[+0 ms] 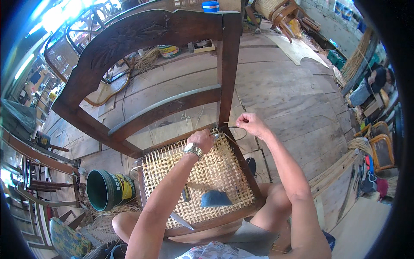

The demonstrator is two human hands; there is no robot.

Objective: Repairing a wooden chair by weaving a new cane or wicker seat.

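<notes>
- Cane strand [231, 124] was pinched in the right hand [251, 124], just beyond the seat [202, 177] corner.
- Left hand [202, 140] was closed at the weave's back edge, maybe on a tool.
- Weaving seemed underway; pulling the strand taut was judged next.

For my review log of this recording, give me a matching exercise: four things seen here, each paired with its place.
1. left hand
2. right hand
3. green bucket
4. blue cloth

a. lying on the woven seat
b. on its side on the floor, left of the chair
c. at the seat's back rail, wearing a watch
d. pinching a thin strand beside the chair's back post

Pairs: 1-c, 2-d, 3-b, 4-a
</notes>
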